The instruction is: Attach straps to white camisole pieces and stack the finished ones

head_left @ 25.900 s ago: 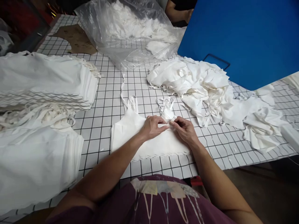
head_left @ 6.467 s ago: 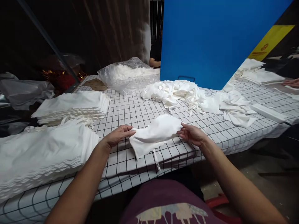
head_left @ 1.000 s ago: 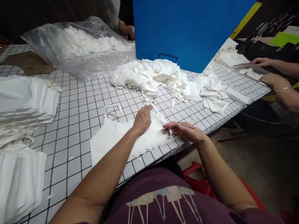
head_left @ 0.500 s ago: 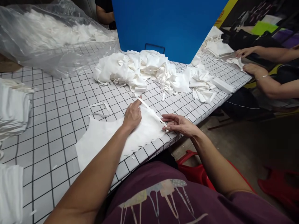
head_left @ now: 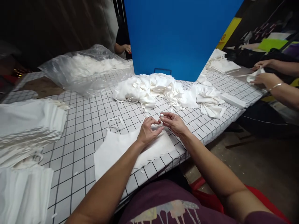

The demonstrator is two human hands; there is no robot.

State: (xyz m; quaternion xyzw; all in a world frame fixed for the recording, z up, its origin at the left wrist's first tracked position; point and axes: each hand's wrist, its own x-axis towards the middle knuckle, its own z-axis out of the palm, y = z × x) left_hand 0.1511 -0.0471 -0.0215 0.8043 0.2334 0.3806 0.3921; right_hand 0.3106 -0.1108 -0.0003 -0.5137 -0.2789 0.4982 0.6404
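Note:
A flat white cloth piece (head_left: 116,149) with a scalloped front edge lies on the checked table (head_left: 84,124) near its front edge. My left hand (head_left: 147,132) rests on the cloth's far right corner and pinches a narrow white strap (head_left: 158,124) there. My right hand (head_left: 173,122) meets it from the right and pinches the same strap, fingertips almost touching. Another loop of strap (head_left: 115,123) lies loose on the table just beyond the cloth's left corner.
Stacks of flat white pieces (head_left: 28,124) fill the left side. A heap of crumpled white cloth (head_left: 163,90) lies beyond my hands. A clear plastic bag (head_left: 81,71) of white material sits at the back, beside a blue panel (head_left: 177,34). Another person's hands (head_left: 263,76) work at right.
My hands have come together at the cloth's far right corner. The strap that was stretched out between them is now gathered at my fingertips. The view has swung slightly left and up.

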